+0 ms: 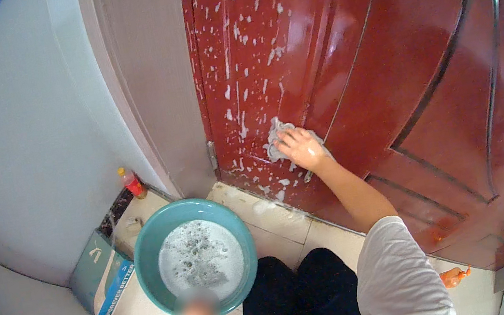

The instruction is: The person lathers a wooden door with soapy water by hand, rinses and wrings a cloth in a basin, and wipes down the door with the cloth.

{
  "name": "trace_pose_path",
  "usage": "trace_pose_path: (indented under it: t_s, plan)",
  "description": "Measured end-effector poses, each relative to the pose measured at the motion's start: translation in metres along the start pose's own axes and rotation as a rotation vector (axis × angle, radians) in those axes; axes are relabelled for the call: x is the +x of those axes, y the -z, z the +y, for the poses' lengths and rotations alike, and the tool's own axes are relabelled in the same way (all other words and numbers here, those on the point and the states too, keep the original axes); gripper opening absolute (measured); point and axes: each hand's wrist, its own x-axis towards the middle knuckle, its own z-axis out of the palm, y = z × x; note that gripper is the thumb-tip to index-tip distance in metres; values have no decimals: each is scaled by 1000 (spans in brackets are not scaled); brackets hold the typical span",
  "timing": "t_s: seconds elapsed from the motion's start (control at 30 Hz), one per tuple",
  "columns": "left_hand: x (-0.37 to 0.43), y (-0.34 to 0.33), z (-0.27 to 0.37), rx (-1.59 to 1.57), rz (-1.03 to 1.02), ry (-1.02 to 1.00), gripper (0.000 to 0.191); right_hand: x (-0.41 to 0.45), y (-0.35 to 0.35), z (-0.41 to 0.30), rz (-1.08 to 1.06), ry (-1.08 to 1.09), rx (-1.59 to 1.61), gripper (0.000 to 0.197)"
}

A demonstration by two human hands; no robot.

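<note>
My right hand [302, 149] presses a wet grey cloth [274, 139] flat against the lower part of a red door [260, 82]. White suds run and spot the door above, left of and below the cloth. My left hand [198, 310], blurred in the picture, is at the near rim of a teal plastic basin [148, 273]; its fingers cannot be made out. Foamy water [201, 259] lies inside the basin, left of my knees.
A shoe box [97, 276] leans by the left wall. A plastic bottle with a yellow cap [132, 182] stands in the corner. An orange object [454, 277] lies on the tiled floor at right. Foam wets the tiles [265, 207] along the door's foot.
</note>
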Motion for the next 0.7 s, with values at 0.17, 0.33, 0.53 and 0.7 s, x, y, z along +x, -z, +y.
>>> trace_pose_path:
  t_s: [0.17,0.33,0.53,0.7]
  plan:
    - [-32,-13,-18,59,-86,24,20,9,9,-1,46,13,140,41]
    - [-36,-24,-19,50,-135,21,19,13,39,22,222,0,244,59]
    - [-15,-14,-14,35,-98,-10,19,47,134,104,421,-88,-50,53]
    - [1,-14,-8,218,123,-155,20,84,200,172,579,-224,-292,61]
